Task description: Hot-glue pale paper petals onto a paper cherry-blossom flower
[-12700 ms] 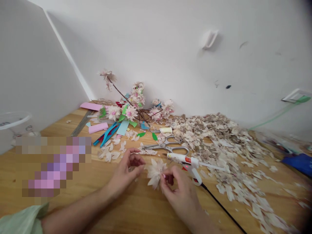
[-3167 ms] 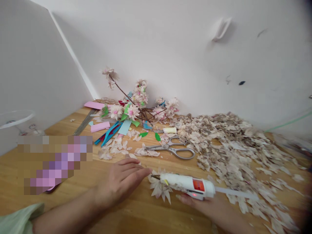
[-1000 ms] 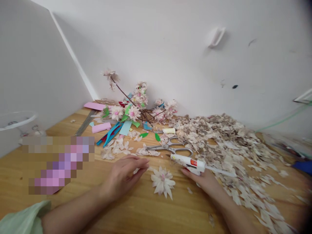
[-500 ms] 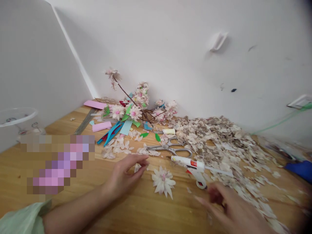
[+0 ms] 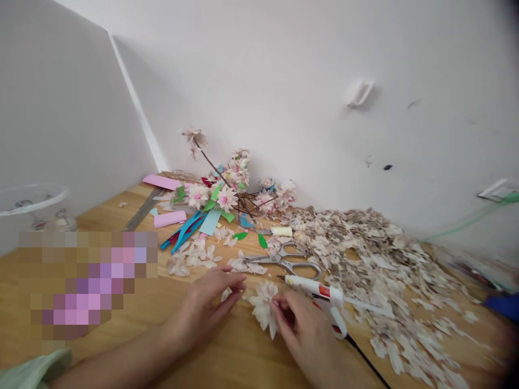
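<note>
A white handmade flower (image 5: 264,308) with pointed petals is at the near middle of the wooden table. My right hand (image 5: 304,329) pinches its right side between thumb and fingertips. My left hand (image 5: 213,297) is just left of the flower, fingers curved, thumb and forefinger apart with a gap between them. A pale petal shows behind that gap. Close behind my right hand lies a white glue gun (image 5: 314,287) on its side, a glue stick in its back end and a black cord running toward me. Grey scissors (image 5: 284,260) lie open just beyond the flower.
A large heap of dried petals (image 5: 357,237) spreads over the right side. Flowering branches (image 5: 227,197) stand against the wall. Blue strips (image 5: 188,232), pink paper (image 5: 170,218) and loose petals (image 5: 203,249) lie at the left. A clear plastic tub (image 5: 52,208) stands far left, near a pixelated patch.
My right hand has moved left and forward from beside the glue gun's handle onto the flower and grips it. The flower has shifted slightly left. My left hand stays about where it was.
</note>
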`<state>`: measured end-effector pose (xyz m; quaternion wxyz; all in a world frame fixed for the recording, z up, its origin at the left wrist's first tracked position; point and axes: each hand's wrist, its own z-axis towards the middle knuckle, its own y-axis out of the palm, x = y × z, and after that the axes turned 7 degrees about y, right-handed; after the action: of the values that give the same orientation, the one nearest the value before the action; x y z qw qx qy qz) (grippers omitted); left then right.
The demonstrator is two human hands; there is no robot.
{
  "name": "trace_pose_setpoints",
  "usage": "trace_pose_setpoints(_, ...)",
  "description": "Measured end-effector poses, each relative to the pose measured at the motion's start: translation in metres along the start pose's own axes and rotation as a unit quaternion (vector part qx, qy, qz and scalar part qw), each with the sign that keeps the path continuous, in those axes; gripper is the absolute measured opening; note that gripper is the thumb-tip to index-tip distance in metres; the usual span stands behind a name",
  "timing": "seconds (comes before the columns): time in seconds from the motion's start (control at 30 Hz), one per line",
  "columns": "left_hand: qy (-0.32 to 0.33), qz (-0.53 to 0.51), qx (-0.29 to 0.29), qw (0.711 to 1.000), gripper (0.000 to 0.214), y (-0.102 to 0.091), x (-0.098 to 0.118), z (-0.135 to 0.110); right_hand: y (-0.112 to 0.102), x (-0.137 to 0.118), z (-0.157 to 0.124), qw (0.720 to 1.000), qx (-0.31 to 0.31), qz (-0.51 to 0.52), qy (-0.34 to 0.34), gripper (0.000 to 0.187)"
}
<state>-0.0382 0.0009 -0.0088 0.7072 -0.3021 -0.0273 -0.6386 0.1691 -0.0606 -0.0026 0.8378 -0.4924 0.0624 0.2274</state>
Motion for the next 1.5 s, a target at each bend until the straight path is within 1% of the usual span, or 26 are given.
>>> trace_pose_setpoints(0.03,-0.008,-0.007,-0.006,1.000,0.035,0.000,0.001,0.000,0.001,0.000,-0.001,1.000,0.024,0.008,-0.004,0.015)
trace_pose_setpoints(0.13,-0.045,-0.037,-0.019,0.998,0.033,0.002,0.004,-0.002,0.003,-0.003,-0.003,0.997,0.071,0.015,-0.020,0.017)
trace_pose_setpoints(0.23,-0.118,-0.078,-0.036,0.989,0.030,0.003,0.007,-0.005,0.002,-0.009,-0.001,0.993,0.101,0.008,-0.054,0.019)
trace_pose_setpoints(0.33,-0.221,-0.121,-0.065,0.966,0.028,0.003,0.009,-0.006,-0.001,-0.015,0.001,0.990,0.112,-0.006,-0.082,0.022)
trace_pose_setpoints(0.4,-0.277,-0.148,-0.082,0.946,0.030,0.003,0.010,-0.005,-0.002,-0.017,0.002,0.988,0.117,-0.007,-0.096,0.023)
trace_pose_setpoints(0.53,-0.337,-0.182,-0.095,0.919,0.035,0.002,0.011,0.000,-0.002,-0.019,0.001,0.985,0.120,0.001,-0.127,0.023)
trace_pose_setpoints(0.77,-0.408,-0.230,-0.112,0.877,0.052,0.001,0.012,0.007,0.005,-0.015,-0.005,0.982,0.084,0.029,-0.166,0.019)
trace_pose_setpoints(0.9,-0.441,-0.250,-0.120,0.854,0.058,0.002,0.012,0.008,0.006,-0.015,-0.006,0.978,0.083,0.031,-0.189,0.020)
trace_pose_setpoints(1.1,-0.466,-0.263,-0.113,0.837,0.060,0.001,0.013,0.009,0.005,-0.015,-0.008,0.976,0.064,0.025,-0.208,0.019)
trace_pose_setpoints(1.2,-0.477,-0.264,-0.110,0.831,0.059,0.002,0.013,0.010,0.006,-0.014,-0.010,0.975,0.064,0.021,-0.213,0.018)
trace_pose_setpoints(1.33,-0.481,-0.263,-0.106,0.829,0.058,0.003,0.013,0.010,0.007,-0.015,-0.010,0.974,0.059,0.030,-0.216,0.016)
trace_pose_setpoints(1.5,-0.478,-0.250,-0.110,0.835,0.059,0.005,0.012,0.008,0.007,-0.016,-0.010,0.974,0.052,0.032,-0.220,0.015)
